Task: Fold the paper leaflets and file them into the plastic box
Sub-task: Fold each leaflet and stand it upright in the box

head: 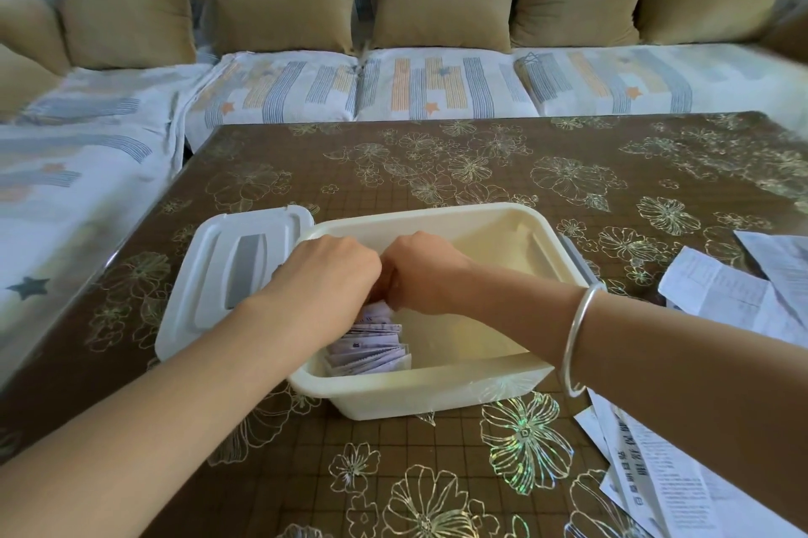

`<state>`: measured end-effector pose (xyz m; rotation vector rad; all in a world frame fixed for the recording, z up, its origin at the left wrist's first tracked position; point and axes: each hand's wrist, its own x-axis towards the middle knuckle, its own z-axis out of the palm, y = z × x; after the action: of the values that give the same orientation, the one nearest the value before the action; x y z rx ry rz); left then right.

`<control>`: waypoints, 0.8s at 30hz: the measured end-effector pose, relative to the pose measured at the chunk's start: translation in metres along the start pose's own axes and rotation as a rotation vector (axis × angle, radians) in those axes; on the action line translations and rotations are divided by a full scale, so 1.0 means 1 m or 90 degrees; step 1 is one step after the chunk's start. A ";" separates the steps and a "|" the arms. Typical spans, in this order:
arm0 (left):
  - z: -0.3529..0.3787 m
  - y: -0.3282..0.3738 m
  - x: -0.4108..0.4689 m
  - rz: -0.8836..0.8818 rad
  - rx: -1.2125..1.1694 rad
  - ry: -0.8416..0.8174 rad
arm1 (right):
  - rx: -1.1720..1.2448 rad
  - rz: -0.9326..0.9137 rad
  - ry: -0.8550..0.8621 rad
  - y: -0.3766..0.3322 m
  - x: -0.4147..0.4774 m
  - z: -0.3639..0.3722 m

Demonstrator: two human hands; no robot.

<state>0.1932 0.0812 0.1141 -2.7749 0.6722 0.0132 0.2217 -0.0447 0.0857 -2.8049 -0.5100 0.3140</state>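
A cream plastic box [437, 384] stands open on the table in front of me. A row of folded leaflets [371, 351] stands on edge along its left side. Both hands reach down into the box over that row. My left hand [332, 270] and my right hand [422, 270] are side by side, knuckles up, fingers curled down onto the top of the leaflets. The fingertips are hidden, but they close round the far end of the row. A silver bangle sits on my right wrist.
The white lid [231, 275] of the box lies flat to its left. Unfolded leaflets [726, 297] lie at the table's right edge, and more leaflets [656, 480] at the bottom right. A sofa with cushions [280, 4] runs behind the flowered table [437, 170].
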 end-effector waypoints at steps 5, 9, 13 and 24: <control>-0.005 0.006 0.001 0.016 0.074 -0.006 | 0.065 0.016 -0.031 -0.001 -0.002 -0.001; -0.005 0.007 0.005 0.006 0.097 -0.004 | 0.146 0.027 -0.057 0.000 -0.006 -0.005; -0.009 0.007 0.004 0.007 0.098 -0.010 | 0.150 0.017 -0.051 -0.002 -0.008 -0.003; -0.009 -0.006 0.001 -0.010 0.018 0.013 | 0.168 0.077 0.011 0.004 -0.008 -0.006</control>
<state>0.1966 0.0837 0.1240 -2.7569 0.6507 -0.0283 0.2175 -0.0524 0.0914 -2.5837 -0.2724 0.3530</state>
